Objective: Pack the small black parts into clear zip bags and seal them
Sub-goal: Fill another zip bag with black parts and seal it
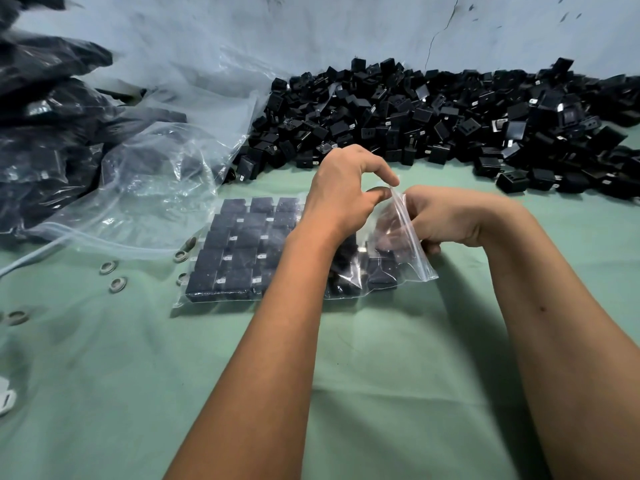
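2 hands (341, 188), 1 filled zip bag (221, 251), approx 5 grommets (117, 285).

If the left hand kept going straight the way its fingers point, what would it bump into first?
The left hand points rightward, fingers pinching the raised mouth of the clear bag. Going on, it would probably meet the right hand, which grips the same edge just beyond. Depth between them is hard to judge.

Single wide-angle view from the person's head, facing forward and down; both forearms reach in from the lower edge; the desk (381, 375) lies close below, the wall (311, 26) beyond.
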{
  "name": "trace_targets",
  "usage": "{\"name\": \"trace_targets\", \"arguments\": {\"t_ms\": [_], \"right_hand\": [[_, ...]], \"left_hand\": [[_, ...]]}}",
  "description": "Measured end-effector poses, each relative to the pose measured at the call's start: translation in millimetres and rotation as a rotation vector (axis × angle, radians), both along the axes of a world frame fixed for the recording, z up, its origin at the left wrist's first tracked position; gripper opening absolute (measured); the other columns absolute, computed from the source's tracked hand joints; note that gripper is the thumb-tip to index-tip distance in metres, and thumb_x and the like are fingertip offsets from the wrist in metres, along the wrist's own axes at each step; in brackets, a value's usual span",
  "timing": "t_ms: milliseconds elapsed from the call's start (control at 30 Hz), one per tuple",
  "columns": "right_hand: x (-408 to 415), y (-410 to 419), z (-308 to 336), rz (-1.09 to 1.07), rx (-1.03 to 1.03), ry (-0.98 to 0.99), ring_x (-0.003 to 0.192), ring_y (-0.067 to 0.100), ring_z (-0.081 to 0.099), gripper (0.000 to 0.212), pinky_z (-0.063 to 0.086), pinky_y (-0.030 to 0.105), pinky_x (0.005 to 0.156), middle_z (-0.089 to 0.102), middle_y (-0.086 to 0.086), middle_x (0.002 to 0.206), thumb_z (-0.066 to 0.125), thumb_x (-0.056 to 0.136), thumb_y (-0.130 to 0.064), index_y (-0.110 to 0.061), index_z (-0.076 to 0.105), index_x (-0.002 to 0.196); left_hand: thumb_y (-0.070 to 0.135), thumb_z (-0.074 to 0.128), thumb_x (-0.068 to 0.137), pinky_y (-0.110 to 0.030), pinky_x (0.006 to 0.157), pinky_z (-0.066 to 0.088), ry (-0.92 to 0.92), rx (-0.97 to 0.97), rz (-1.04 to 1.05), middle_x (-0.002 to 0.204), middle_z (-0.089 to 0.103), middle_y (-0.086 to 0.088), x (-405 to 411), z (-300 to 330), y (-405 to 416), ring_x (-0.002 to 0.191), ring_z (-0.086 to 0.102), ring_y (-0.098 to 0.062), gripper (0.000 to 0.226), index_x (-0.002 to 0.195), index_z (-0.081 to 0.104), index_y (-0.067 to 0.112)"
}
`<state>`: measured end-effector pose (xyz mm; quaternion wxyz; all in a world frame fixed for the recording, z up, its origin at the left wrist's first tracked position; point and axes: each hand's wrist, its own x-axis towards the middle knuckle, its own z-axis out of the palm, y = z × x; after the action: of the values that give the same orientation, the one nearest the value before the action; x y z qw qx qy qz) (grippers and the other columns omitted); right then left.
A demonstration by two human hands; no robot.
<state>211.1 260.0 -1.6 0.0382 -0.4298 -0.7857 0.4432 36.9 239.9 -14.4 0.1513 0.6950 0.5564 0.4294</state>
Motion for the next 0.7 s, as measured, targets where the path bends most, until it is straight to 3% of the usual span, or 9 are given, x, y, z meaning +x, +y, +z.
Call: {"name": "trace_targets", "arguments": {"t_ms": [133,267,333,500,600,700], "right_hand": [[1.3,-0.7,-1.2,-0.016,-0.018,0.024,0.054,0.013,0.053,0.028,0.038,0.018,0.043,0.071,0.003,0.066,0.08,0.088,-0.024,0.002,0.074,0.097],[11.4,5.6,-2.0,-0.12,-0.002,0.023,0.05,0.012,0.051,0.023,0.037,0.019,0.041,0.065,0.006,0.064,0.076,0.091,-0.022,0.001,0.073,0.093],[17.4,11.2,0.7,-0.262,0.085,0.005,0.048,0.012,0.051,0.01,0.037,0.019,0.04,0.065,0.001,0.059,0.069,0.094,-0.011,-0.004,0.073,0.088],[8.8,18.4,16.1,-0.635,0.427,0.16,0.045,0.012,0.055,0.014,0.044,0.025,0.046,0.073,0.006,0.064,0.065,0.088,-0.01,-0.014,0.074,0.078],[-30.7,19.0,30.3,-0.545,0.492,0.224,0.041,0.004,0.056,0.015,0.042,0.019,0.041,0.071,-0.001,0.058,0.066,0.087,-0.014,-0.019,0.074,0.075],[-88.3,23.6,40.7,-0.321,0.608,0.112,0.059,0.005,0.066,0.016,0.052,0.022,0.054,0.07,-0.007,0.06,0.068,0.088,-0.015,-0.021,0.075,0.075]], "left_hand": [[0.017,0.086,0.08,-0.043,0.098,0.05,0.005,-0.004,-0.001,0.11,0.069,0.009,0.6,-0.6,-0.3,0.112,0.06,-0.013,0.018,0.091,0.08,0.03],[0.019,0.081,0.085,-0.03,0.093,0.051,0.009,0.002,0.055,0.109,0.07,0.011,-7.8,-1.6,-2.0,0.103,0.06,-0.006,0.021,0.103,0.077,0.029],[0.021,0.077,0.088,-0.026,0.09,0.05,0.009,-0.033,0.142,0.106,0.07,0.013,-17.0,-0.9,-2.6,0.099,0.06,-0.003,0.018,0.103,0.075,0.031],[0.016,0.07,0.091,-0.026,0.077,0.045,0.077,-0.213,0.472,0.105,0.072,0.01,-48.7,1.0,-8.4,0.096,0.064,-0.011,0.018,0.1,0.075,0.031],[0.007,0.064,0.088,-0.027,0.071,0.047,0.006,-0.251,0.659,0.096,0.073,0.007,-71.2,5.9,-16.7,0.096,0.067,-0.018,0.024,0.093,0.075,0.028],[0.008,0.061,0.085,-0.034,0.082,0.051,-0.031,-0.288,0.825,0.106,0.074,-0.001,-94.7,9.9,-25.9,0.109,0.064,-0.029,0.028,0.1,0.076,0.025]]}}
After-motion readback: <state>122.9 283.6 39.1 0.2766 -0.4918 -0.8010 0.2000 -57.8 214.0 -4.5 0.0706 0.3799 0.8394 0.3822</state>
